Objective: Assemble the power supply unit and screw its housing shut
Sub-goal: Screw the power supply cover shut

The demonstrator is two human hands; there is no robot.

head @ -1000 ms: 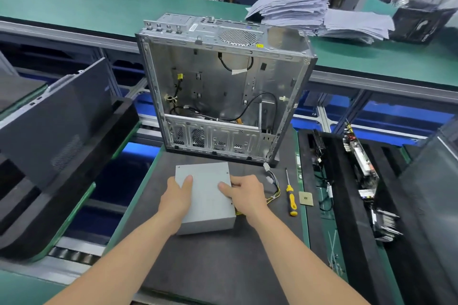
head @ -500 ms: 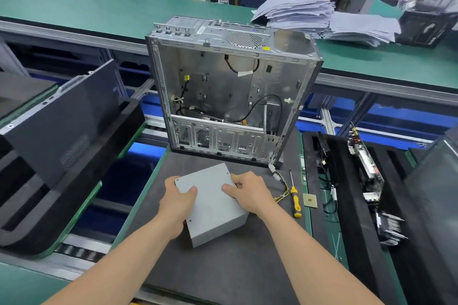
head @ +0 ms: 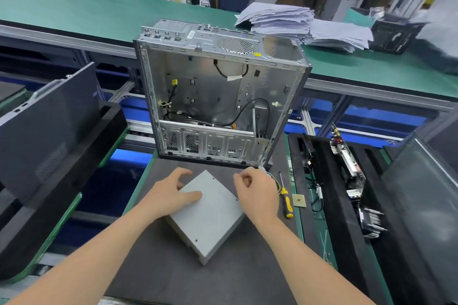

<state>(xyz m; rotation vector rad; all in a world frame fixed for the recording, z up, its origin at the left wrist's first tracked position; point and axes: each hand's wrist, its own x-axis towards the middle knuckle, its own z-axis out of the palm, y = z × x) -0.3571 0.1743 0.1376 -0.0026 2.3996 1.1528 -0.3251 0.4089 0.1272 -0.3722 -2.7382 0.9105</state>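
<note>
The grey power supply unit [head: 210, 215] is laid cornerwise on the table [head: 153, 275], before the open case [head: 218, 96]. Its left corner is held by the left hand [head: 168, 195]; what is held in the curled grip of the right hand [head: 257, 193] cannot be told.

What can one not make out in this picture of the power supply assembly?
Head view only:
- Wires of the power supply unit: mostly hidden behind the right hand.
- Unit's left edge: covered by the left hand.
- Either hand's grip: fingertips curl out of sight.
- Print on the paper stack: too small.
- Top right corner: blurred.
</note>
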